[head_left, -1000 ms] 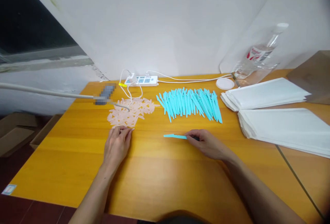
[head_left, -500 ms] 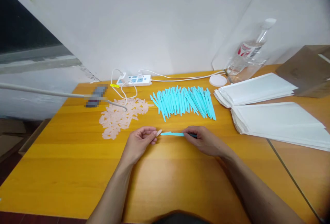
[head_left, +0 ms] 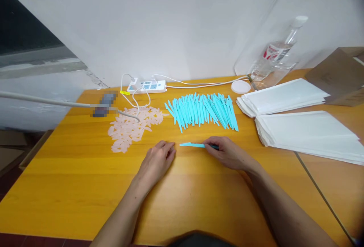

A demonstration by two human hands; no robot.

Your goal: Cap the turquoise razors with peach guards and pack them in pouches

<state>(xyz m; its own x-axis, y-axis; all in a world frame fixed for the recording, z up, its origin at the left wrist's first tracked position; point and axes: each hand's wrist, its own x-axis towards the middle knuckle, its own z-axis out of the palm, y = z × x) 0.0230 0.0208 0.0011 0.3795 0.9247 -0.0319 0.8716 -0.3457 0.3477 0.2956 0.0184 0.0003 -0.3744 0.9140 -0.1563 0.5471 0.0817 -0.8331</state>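
My right hand pinches a turquoise eyebrow razor by its handle end, the blade end pointing left. Left of that tip, my left hand is turned palm down with its fingers drawn together; whatever they hold is hidden. A small gap separates my left fingertips from the razor. Beyond both hands lies a spread of turquoise eyebrow razors, side by side and partly overlapping. A loose heap of small pale pink translucent blade covers lies on the wooden table to the left.
A white power strip with plugged cables stands against the wall. A grey cable crosses a blurred dark object and reaches the pink heap. At the right are white envelopes, a round lid, a clear bottle and a cardboard box.
My left hand has rolled palm down, and the pink blade cover seen at its fingertips is now out of sight. The razor stays in my right hand, slightly farther from the left fingertips.
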